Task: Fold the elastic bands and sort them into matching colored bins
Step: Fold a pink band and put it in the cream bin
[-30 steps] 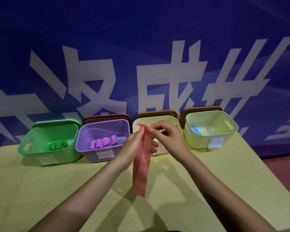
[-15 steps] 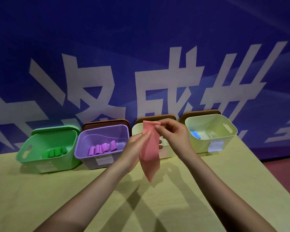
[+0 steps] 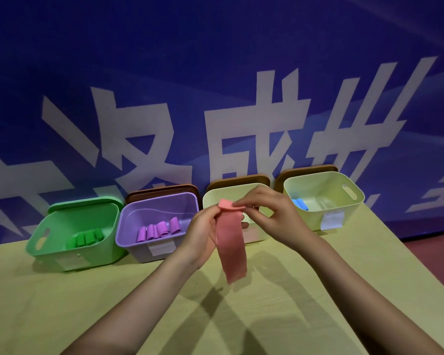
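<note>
Pinching the top of the pink band point(image 3: 230, 234) between the fingers of the left hand point(image 3: 203, 233) and right hand point(image 3: 268, 216), the person has now turned over a first short fold, the tail hanging above the table point(image 3: 62, 303), before the pale bin point(image 3: 213, 198).

head view; forward, downward, over table point(image 3: 62, 316)

1. Yellow-green table point(image 3: 62, 311), with a faint wood grain, set against a blue wall.
2. Four open bins stand in a row along its far edge: green bin point(image 3: 105, 249), purple bin point(image 3: 139, 248), pale yellow bin point(image 3: 260, 233) and second pale yellow bin point(image 3: 354, 213) at the right end.
3. Arm shadows fall on the near surface.
</note>
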`<state>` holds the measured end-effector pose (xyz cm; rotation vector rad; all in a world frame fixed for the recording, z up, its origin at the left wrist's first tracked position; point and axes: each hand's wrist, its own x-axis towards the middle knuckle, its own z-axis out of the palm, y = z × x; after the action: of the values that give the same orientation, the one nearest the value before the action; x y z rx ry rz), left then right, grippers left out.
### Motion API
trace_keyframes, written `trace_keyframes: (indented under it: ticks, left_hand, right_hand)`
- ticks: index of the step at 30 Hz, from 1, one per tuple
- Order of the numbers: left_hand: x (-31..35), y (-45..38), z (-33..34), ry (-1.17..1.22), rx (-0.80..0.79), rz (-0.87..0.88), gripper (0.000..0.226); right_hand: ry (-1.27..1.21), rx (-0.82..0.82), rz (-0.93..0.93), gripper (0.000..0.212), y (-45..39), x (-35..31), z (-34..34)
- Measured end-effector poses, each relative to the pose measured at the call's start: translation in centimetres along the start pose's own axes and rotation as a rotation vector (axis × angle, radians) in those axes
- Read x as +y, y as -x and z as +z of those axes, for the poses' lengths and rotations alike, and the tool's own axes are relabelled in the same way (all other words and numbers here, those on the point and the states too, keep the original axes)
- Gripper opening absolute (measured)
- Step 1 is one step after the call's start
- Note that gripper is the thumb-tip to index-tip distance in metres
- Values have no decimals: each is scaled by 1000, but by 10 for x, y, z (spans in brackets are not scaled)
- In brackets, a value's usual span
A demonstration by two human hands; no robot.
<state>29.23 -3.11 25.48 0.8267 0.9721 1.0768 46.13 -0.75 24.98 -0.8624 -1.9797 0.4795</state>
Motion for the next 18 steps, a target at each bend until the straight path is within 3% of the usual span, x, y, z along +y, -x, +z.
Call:
trace_keyframes:
  ticks: [7, 11, 16, 18]
  left_hand:
    - [-4, 0, -7, 29, -28, -46, 47]
    - [-8, 0, -7, -58, -10, 33, 32]
    - [-10, 0, -7, -129, 22, 90, 29]
    - [-12, 1, -5, -138, 41, 114, 30]
  right_hand:
    - [200, -126, -114, 25, 0, -1, -7]
    - [234, -190, -149, 27, -2, -3, -11]
    - [-194, -46, 345, 26, -1, -12, 3]
    - [-217, -41, 402, 18, -3, -13, 9]
